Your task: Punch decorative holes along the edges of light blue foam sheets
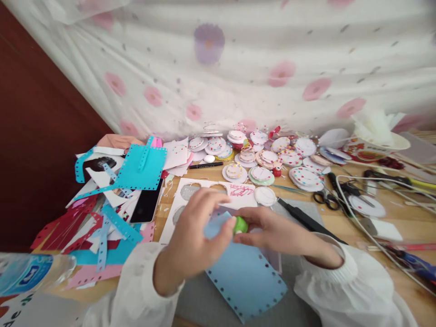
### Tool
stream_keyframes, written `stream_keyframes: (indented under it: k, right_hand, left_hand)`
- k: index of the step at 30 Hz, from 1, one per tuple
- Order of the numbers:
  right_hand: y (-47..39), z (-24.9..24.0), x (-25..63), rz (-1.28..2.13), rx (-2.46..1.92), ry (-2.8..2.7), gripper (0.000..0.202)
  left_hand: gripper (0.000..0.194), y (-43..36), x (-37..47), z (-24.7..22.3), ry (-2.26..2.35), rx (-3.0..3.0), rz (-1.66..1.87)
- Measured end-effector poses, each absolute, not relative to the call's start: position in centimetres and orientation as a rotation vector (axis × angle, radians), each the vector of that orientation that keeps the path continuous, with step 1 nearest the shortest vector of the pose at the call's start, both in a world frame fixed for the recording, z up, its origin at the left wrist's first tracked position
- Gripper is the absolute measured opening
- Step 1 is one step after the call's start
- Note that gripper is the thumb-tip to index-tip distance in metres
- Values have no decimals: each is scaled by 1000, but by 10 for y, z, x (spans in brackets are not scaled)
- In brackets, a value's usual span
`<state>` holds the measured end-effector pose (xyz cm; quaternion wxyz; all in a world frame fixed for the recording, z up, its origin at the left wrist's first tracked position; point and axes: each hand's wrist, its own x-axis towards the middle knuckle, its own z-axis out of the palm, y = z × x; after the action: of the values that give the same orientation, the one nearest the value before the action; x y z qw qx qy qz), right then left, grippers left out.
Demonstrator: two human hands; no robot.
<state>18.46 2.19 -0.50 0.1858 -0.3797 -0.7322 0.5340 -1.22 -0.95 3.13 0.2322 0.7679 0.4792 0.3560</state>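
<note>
Since the blue sheet looks flimsy, I favour its edges; right fingers pinch a green piece, left fingers spread.

Narrow strip of bench between phone and white sheet (small scraps in it), paper heap blocking left, disc stacks across back, white cable looping right.

More than ten stacks of round, bead-dotted pale card discs crowd the worktop. There are one black-screened smartphone, one slim black pen, one clear plastic bottle with a blue label, one printed white bowl and one small bright green object.
</note>
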Motion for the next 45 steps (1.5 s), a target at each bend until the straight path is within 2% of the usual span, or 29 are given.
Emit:
stream_keyframes:
  k: [3,6,13,18,21,25,29,34,39,45]
  right_hand:
    - [23,-9,182,1578,-1037,-2036,21]
    - [23,-13,179,1629,-1037,-1979,22]
    - [21,-19,174,1760,-1130,-1779,35]
    - [16,-21,172,1482,-1260,-1892,42]
    - [10,-20,171,1315,-1257,-1974,35]
    - [4,-15,168,1197,-1216,-2072,19]
    - [0,-13,166,1134,-1191,-2126,11]
    - [-3,-14,163,1148,-1137,-2139,20]
    - [-2,-9,159,1173,-1162,-2146,9]
    - [-2,-17,157,1240,-1176,-2099,10]
  left_hand:
    - [13,6,-24,15,1317,2009,687]
    - [19,6,-31,1,1268,1955,539]
    - [20,2,-29,-4,1308,1890,615]
    - [18,2,-30,-6,1314,1890,651]
    - [17,1,-29,-7,1319,1905,654]
    - [20,-2,-29,-4,1341,1929,614]
    - [16,-1,-32,5,1272,1929,532]
    - [47,5,-31,14,1183,1992,328]
    - [36,7,-29,8,1165,2025,318]
    - [48,4,-29,-7,1256,1987,381]
